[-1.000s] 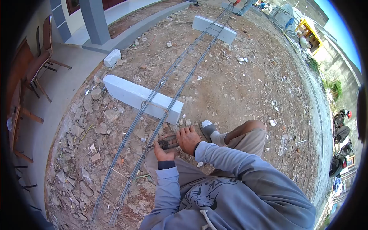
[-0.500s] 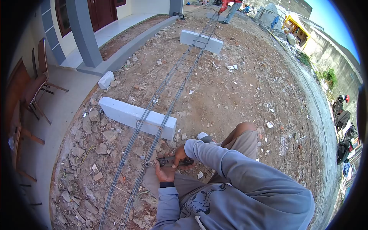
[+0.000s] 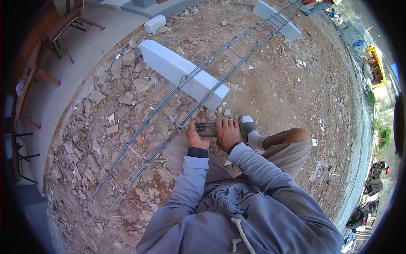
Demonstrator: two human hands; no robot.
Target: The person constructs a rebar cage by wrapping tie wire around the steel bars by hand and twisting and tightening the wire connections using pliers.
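Note:
A long rebar cage (image 3: 157,111) of thin steel rods with wire stirrups runs diagonally across the ground. My right hand (image 3: 229,134) is wrapped over the handle ends of dark metal pincers (image 3: 207,125). Their head meets the nearer rods, close to a stirrup. Beside that head, my left hand (image 3: 198,139) is closed, thumb up, against the front part of the pincers. Any tie wire between the jaws is too small to make out.
A white block (image 3: 182,76) props up the cage just ahead, and another block (image 3: 277,21) supports it farther off. Rubble (image 3: 127,98) covers the ground at left. Chairs (image 3: 63,31) stand on the paved floor. Another person (image 3: 317,7) is at the cage's far end.
My view has tilted down and turned. My right hand has shifted from over the pincers to their handle ends, farther from my left hand, and the handles now show between them.

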